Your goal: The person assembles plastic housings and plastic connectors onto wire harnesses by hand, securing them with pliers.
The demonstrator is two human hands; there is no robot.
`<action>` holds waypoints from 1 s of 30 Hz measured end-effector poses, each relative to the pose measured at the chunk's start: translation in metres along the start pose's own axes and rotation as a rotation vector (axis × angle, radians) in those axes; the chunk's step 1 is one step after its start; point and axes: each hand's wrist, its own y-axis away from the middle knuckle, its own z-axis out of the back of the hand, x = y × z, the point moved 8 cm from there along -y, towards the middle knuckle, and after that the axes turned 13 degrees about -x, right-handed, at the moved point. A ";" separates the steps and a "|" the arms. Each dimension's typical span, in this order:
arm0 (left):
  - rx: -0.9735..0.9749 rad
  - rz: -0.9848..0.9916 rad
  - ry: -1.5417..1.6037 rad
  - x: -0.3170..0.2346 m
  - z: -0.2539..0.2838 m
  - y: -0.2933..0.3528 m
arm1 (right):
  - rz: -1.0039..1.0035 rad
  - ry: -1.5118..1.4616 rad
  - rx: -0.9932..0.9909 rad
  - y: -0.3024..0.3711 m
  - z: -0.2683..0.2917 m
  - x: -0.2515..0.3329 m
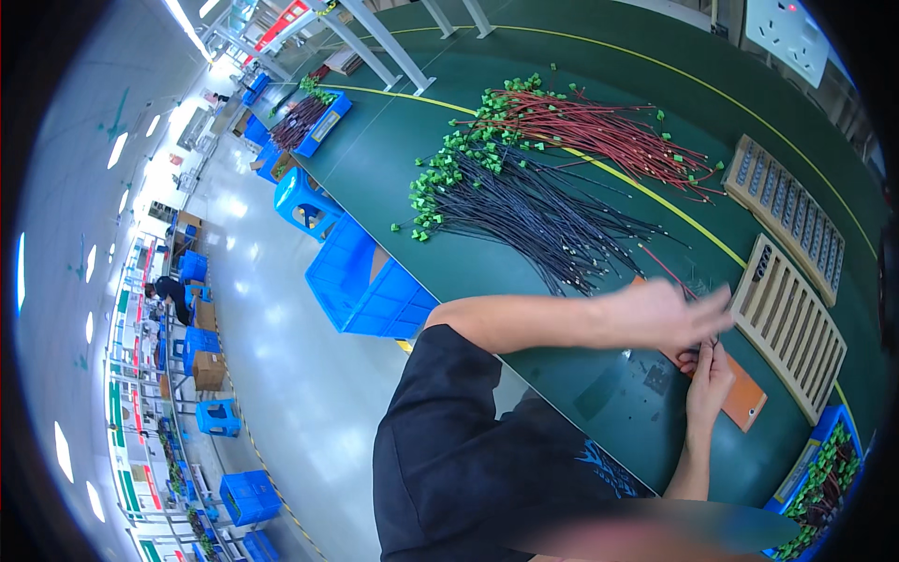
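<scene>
- Work seems to be under way on 1 piece: above an orange plate (744,398) on the green counter (375,201), the right hand (709,379) is holding its grip together, seemingly clamping a small dark piece (714,343) between the fingertips.
- The left hand (676,314) is blurring just above and beside it, its fingers reaching past the right fingertips; I cannot tell whether its grip is holding anything.
- A red strand (657,262) is running toward the hands; its far end is hiding behind them.
- As for what is done, green connectors (449,173) are already sitting at 1 end of the black wires (534,215) and the red wires (599,131).
- As for what is left, both heaps are lying loose, and much handling seems to be remaining; which wires are finished, I cannot tell.
- The far rack (785,220) is carrying rows of small grey parts, while the near rack (789,330) is showing a few dark parts at its upper end and mostly bare slots elsewhere.
- Counting: 2 hands are working, 2 wire heaps are lying on the counter (1 black, 1 red), 2 racks are standing side by side, and 1 orange plate is lying below the hands.
- 2 blue trays are holding green-tipped wires: 1 at the lower right (817,433), 1 at the far end (339,106).
- Single wires, connectors and rack parts are overlapping too much for counting.
</scene>
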 end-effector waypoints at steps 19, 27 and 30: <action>-0.294 0.024 -0.566 0.018 -0.009 -0.004 | -0.021 -0.020 0.030 -0.006 -0.001 0.006; -0.552 0.262 -0.401 0.056 0.010 -0.004 | -0.071 -0.075 0.042 -0.003 -0.006 0.012; -0.608 0.250 -0.406 0.062 0.018 -0.006 | -0.088 -0.101 0.055 -0.003 -0.006 0.013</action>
